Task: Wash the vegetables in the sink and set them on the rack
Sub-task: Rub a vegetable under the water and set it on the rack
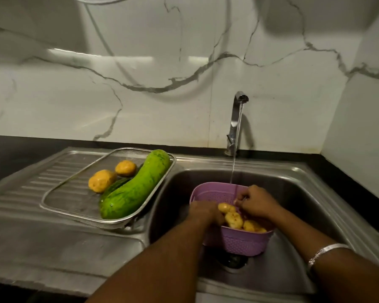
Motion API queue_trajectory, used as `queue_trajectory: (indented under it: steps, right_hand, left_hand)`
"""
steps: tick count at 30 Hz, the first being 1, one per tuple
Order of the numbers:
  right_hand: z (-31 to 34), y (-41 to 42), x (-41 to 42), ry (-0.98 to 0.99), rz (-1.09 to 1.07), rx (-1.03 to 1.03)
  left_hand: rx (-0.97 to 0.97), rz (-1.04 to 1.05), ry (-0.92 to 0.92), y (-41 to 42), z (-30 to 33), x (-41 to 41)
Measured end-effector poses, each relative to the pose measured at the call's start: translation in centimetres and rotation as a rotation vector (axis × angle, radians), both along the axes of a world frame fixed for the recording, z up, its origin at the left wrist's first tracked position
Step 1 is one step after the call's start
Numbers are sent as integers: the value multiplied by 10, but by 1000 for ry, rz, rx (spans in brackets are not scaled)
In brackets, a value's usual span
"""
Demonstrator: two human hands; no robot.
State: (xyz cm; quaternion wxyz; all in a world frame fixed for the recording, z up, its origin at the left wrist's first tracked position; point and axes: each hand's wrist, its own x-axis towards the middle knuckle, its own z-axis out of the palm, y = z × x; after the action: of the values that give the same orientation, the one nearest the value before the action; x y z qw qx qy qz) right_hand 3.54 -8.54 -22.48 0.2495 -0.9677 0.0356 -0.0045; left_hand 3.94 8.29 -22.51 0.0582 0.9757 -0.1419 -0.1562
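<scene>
Two hands work inside a purple basket [239, 241] that stands in the steel sink [298, 193], near its drain [233, 260]. The left hand [204, 212] reaches over the basket's left rim with fingers curled down among the potatoes [234, 219]; its fingertips are hidden, so whether the grip grasps anything cannot be told. The right hand [257, 202] has its fingers curled at the basket's far inner wall, the grip seemingly pinching something small, though what it is cannot be made out. A silver bracelet [325, 251] circles the right wrist. At least three yellow potatoes lie in the basket between the hands, in a row running from far left to near right. The tap [235, 123] at the back runs, its thin stream [235, 149] falling to the basket's far rim beside the right hand. Left of the sink, a wire-mesh rack [59, 196] sits on the ribbed drainboard [31, 184], its near right corner over the sink's edge. On it lies a large green gourd [136, 186], long axis diagonal, one end pointing to the far right corner, the other to the near middle. A darker cucumber [114, 186] lies alongside it, touching, on the same diagonal. Two potatoes [102, 180] rest just left of these. A dark worktop [13, 154] and marble wall [162, 62] lie behind.
</scene>
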Motion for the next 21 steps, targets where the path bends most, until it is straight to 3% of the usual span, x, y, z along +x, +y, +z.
queue_trajectory:
  steps: [4, 7, 11, 14, 18, 21]
  right_hand:
    - [-8, 2, 8, 82, 39, -77]
    - [-11, 5, 15, 127, 57, -92]
    - [-13, 7, 21, 112, 33, -30]
    - [-7, 11, 19, 134, -87, 415]
    - [9, 19, 18, 202, -268, 983]
    - [21, 24, 21, 100, -282, 980]
  left_hand:
    - [-2, -16, 75, 1, -5, 16]
    - [-64, -6, 31, 8, -5, 25]
    - [-389, 62, -84, 14, -2, 39]
    - [-726, 82, -172, 1, 3, 45]
    - [-1121, 95, -48, -14, 4, 42]
    - [-1223, 134, -7, -17, 7, 40]
